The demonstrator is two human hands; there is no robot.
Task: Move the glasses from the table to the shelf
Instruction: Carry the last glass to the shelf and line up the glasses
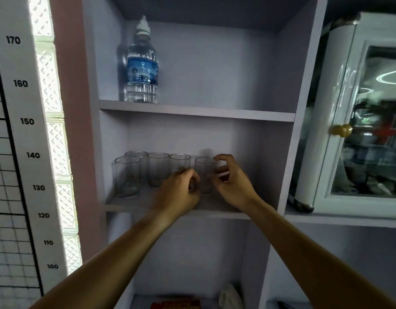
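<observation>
Several clear glasses stand in a row on the lilac shelf board point(134, 205): two at the left point(127, 175), then one point(158, 168), then another point(180, 162), and a rightmost one point(205, 172). My left hand point(181, 192) is curled in front of the lower part of the fourth glass, its fingertips close to the rightmost glass's left side. That glass's base is hidden, so I cannot tell whether it is gripped. My right hand point(231, 181) cups the rightmost glass from the right, fingers apart with a gap to the glass.
A water bottle point(142, 63) stands on the board above. To the right is a white cabinet with a glass door and brass knob point(340, 130). A height chart point(20, 121) hangs at left. A red item point(177, 305) and white cloth point(230, 296) lie on the lower board.
</observation>
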